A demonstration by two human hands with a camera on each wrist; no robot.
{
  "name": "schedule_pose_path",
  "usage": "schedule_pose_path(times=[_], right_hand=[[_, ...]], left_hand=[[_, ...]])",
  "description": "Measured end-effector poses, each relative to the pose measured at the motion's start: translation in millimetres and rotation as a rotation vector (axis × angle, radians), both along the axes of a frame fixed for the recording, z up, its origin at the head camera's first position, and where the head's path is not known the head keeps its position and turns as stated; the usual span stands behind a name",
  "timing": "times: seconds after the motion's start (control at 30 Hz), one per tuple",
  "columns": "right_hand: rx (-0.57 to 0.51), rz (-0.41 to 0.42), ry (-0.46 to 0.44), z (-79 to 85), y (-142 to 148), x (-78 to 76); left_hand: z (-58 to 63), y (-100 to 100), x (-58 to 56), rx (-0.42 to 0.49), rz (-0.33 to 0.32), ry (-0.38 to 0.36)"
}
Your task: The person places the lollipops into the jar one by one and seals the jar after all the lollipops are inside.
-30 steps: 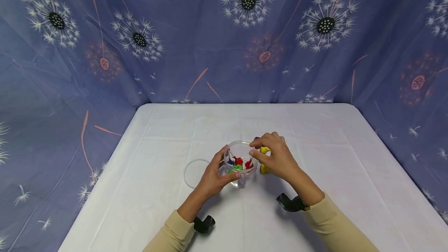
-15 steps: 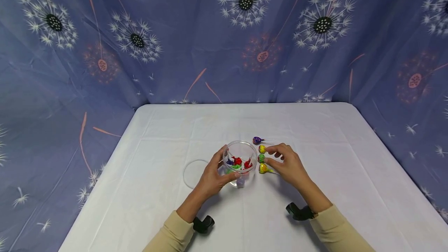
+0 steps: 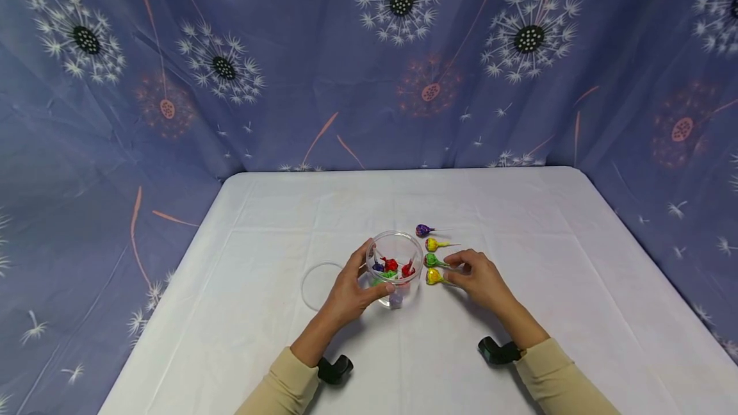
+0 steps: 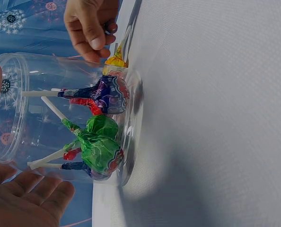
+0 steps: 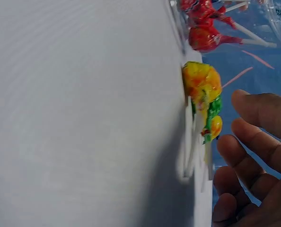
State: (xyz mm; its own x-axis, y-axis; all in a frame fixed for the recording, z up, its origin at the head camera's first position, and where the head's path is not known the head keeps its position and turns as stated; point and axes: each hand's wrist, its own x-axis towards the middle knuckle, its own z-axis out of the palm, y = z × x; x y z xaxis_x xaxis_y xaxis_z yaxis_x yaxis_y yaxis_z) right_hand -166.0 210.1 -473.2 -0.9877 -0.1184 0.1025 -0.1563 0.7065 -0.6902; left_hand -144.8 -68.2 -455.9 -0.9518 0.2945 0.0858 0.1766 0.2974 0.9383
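My left hand grips a clear plastic jar around its side, thumb near the rim. Inside it lie several wrapped lollipops, among them green, purple and red ones. To the right of the jar, a purple lollipop, a yellow lollipop, a green lollipop and a yellow-orange lollipop form a column, sticks pointing right. My right hand hovers at the sticks of the nearer two, thumb and fingers apart. In the right wrist view, nothing sits between its fingertips.
A clear round lid lies flat to the left of the jar, partly behind the left hand. A white cloth covers the table. A blue dandelion-print curtain hangs behind and at both sides.
My right hand has moved from above the jar's rim down and right to the lollipops on the table, uncovering the column. The left hand keeps its grip on the jar.
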Motion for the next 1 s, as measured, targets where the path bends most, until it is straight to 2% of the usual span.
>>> schedule_pose_path(times=[0.5, 1.0], right_hand=[[0.016, 0.004, -0.063, -16.5, 7, 1.7], [0.031, 0.011, -0.026, -21.9, 6, 3.7]], left_hand=[[-0.5, 1, -1.5, -0.017, 0.012, -0.002], [-0.8, 1, -1.6, -0.015, 0.008, -0.005]])
